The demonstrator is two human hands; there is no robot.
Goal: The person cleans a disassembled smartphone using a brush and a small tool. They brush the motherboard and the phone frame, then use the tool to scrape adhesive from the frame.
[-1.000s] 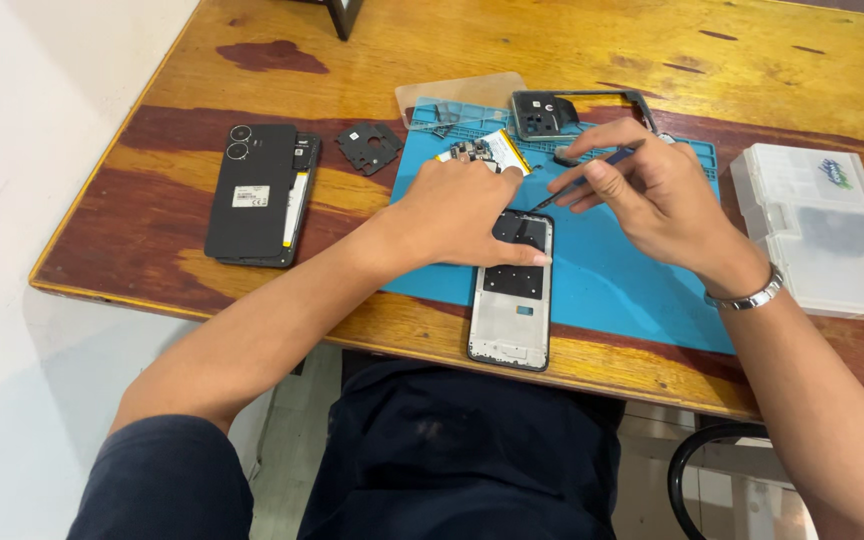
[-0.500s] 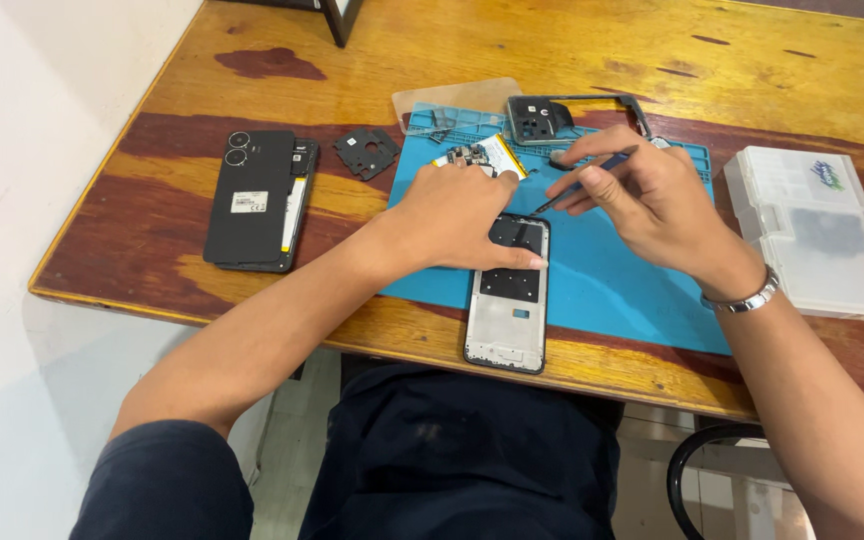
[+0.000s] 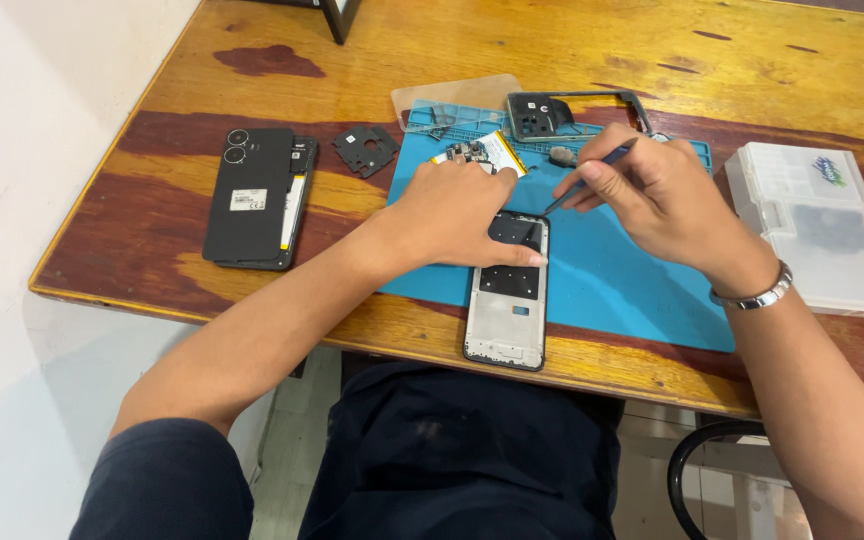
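Two hands over the blue mat (image 3: 602,280) on the desk (image 3: 572,50). Left hand (image 3: 457,215) lies flat, grip not closed on anything, pinning the top of the opened phone frame (image 3: 507,300), which overhangs the mat's near edge. Right hand (image 3: 652,195) pinches a thin blue-handled tool (image 3: 592,170), tip just above the frame's top. Black phone (image 3: 250,197) sits well left.
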